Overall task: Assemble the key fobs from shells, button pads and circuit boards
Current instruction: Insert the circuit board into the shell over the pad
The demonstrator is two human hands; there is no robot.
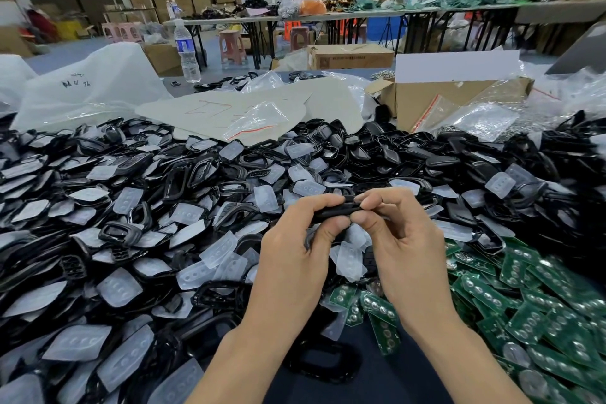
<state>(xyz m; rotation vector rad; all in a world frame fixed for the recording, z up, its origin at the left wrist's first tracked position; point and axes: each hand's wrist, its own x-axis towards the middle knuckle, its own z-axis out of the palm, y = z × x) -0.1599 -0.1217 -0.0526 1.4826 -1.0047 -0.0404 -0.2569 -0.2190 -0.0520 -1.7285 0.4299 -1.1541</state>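
Note:
My left hand (301, 239) and my right hand (393, 233) together pinch one black key fob shell (337, 208), held edge-on above the table, thumbs below and fingers on top. What sits inside the shell is hidden. Beneath and around lies a large heap of black shells (183, 174) mixed with translucent button pads (218, 251). Green circuit boards (537, 311) with round metal contacts are piled at the lower right. A single black shell frame (323, 361) lies on the dark table between my forearms.
Plastic bags (88, 88) and grey cardboard sheets (229, 108) lie behind the heap, with an open carton (436, 98) at the right and a water bottle (187, 52) at the back. Other work tables, stools and stacked boxes fill the room beyond.

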